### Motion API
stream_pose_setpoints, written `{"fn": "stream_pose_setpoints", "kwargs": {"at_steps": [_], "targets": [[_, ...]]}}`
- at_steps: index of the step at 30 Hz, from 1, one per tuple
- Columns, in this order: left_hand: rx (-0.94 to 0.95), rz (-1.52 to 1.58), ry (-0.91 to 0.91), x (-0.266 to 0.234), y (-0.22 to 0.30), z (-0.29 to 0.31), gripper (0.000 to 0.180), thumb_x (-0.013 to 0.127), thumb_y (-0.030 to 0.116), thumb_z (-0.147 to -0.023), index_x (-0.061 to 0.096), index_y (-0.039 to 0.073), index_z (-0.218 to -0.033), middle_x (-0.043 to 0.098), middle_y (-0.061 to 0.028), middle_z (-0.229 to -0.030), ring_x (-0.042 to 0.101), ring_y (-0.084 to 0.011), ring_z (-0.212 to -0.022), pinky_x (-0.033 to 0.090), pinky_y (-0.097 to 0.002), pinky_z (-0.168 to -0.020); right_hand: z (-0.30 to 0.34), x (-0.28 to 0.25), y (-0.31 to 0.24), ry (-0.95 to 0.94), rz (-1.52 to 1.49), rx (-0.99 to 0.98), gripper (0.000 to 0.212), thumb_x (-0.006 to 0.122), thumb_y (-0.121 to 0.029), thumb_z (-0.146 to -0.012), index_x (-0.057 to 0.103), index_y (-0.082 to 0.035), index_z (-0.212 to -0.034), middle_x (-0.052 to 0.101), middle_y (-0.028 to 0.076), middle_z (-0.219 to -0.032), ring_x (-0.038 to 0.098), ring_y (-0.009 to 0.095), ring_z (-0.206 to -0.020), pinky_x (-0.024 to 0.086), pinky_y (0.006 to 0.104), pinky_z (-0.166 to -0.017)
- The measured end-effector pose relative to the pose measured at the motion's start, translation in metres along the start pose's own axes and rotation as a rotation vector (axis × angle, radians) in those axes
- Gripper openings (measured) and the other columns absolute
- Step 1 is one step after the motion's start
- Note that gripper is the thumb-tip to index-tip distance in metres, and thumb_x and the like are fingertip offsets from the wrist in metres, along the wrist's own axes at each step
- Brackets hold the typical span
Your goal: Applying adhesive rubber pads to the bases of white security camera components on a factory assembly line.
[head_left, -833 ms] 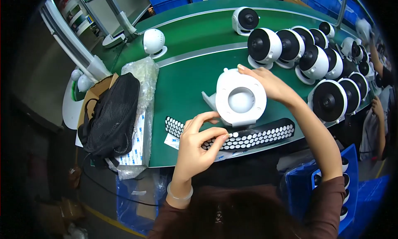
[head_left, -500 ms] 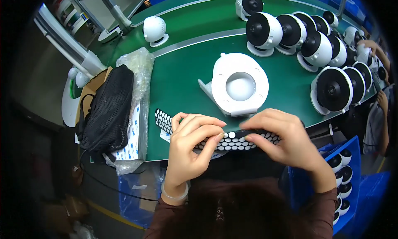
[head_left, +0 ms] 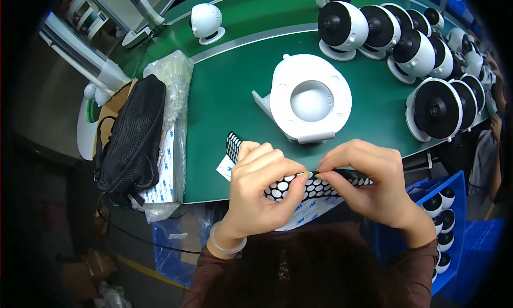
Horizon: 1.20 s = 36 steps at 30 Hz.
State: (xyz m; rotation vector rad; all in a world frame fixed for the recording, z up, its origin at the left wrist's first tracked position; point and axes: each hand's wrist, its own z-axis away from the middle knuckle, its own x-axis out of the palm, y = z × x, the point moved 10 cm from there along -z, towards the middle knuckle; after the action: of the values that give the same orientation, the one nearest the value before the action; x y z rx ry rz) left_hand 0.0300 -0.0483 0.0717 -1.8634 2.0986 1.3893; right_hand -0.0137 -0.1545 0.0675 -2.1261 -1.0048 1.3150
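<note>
My left hand [head_left: 263,182] and my right hand [head_left: 371,182] meet at the near edge of the green bench. Between them is a black sheet with rows of white round stickers [head_left: 318,189]. Thumb and forefinger of each hand pinch its upper edge, with the fingertips almost touching. The sheet's far left corner sticks up past my left knuckles. White backing paper with blue print [head_left: 310,213] shows beneath it. Just beyond my hands a white round housing with a circular opening [head_left: 280,113] lies on the bench, touched by neither hand.
Several black-and-white ball-shaped cameras [head_left: 438,110] stand at the right, and one white unit [head_left: 206,22] stands far left. A black mesh bag [head_left: 133,137] lies beside bubble wrap [head_left: 179,83]. A blue bin [head_left: 454,201] holds more cameras at lower right. Another person's arm [head_left: 496,129] shows at far right.
Both hands have moved slightly right with the sticker sheet, and its left corner has followed. The fingertips are closer together. More of the printed backing now shows below. The whole view has shifted a little.
</note>
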Motion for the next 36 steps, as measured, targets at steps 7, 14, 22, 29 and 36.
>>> {"fn": "stream_pose_setpoints", "kwargs": {"at_steps": [7,14,22,29,36], "targets": [[-0.051,-0.013,0.035,0.000,-0.006,0.000,0.004,0.062,0.000,-0.062,0.059,0.002,-0.064,0.045,-0.0021,-0.054,0.038,-0.0149,-0.052,0.027,-0.0282,-0.060,0.001,-0.002,0.002,0.069,0.009,-0.018,0.015,0.068,0.004,-0.065,0.061,-0.001,-0.078,0.064,0.010,-0.078,0.063,0.020,-0.069,0.049,0.0261,-0.062],[-0.089,-0.010,0.068,0.001,-0.008,0.001,0.004,0.062,0.001,-0.063,0.059,0.001,-0.064,0.046,-0.0027,-0.055,0.039,-0.0151,-0.053,0.028,-0.0280,-0.061,0.006,-0.006,-0.004,0.206,0.073,-0.107,0.014,0.069,-0.003,-0.067,0.061,-0.006,-0.078,0.062,0.006,-0.075,0.062,0.022,-0.065,0.048,0.0278,-0.056],[-0.089,-0.063,0.064,-0.002,-0.004,0.001,0.008,0.064,0.002,-0.064,0.057,0.005,-0.063,0.047,-0.0024,-0.054,0.039,-0.0176,-0.049,0.026,-0.0302,-0.056,-0.003,0.002,0.011,0.028,-0.143,0.017,0.015,0.067,0.004,-0.066,0.062,-0.002,-0.079,0.064,0.010,-0.078,0.063,0.022,-0.071,0.049,0.0261,-0.063],[-0.126,-0.083,0.072,0.000,-0.009,0.002,0.008,0.064,0.002,-0.065,0.057,0.005,-0.065,0.048,-0.0031,-0.054,0.040,-0.0188,-0.050,0.027,-0.0303,-0.056,-0.003,0.009,0.006,-0.014,0.008,-0.022,0.014,0.066,0.003,-0.067,0.059,-0.002,-0.078,0.062,0.010,-0.077,0.063,0.023,-0.071,0.048,0.0264,-0.063],[-0.279,-0.010,0.154,0.010,-0.032,0.008,0.010,0.069,0.004,-0.066,0.066,0.002,-0.075,0.056,-0.0095,-0.098,0.050,-0.0150,-0.061,0.040,-0.0291,-0.066,-0.003,-0.025,-0.017,0.236,0.107,-0.173,0.011,0.060,0.007,-0.071,0.058,0.002,-0.080,0.062,0.015,-0.084,0.061,0.021,-0.074,0.048,0.0270,-0.066]]}}
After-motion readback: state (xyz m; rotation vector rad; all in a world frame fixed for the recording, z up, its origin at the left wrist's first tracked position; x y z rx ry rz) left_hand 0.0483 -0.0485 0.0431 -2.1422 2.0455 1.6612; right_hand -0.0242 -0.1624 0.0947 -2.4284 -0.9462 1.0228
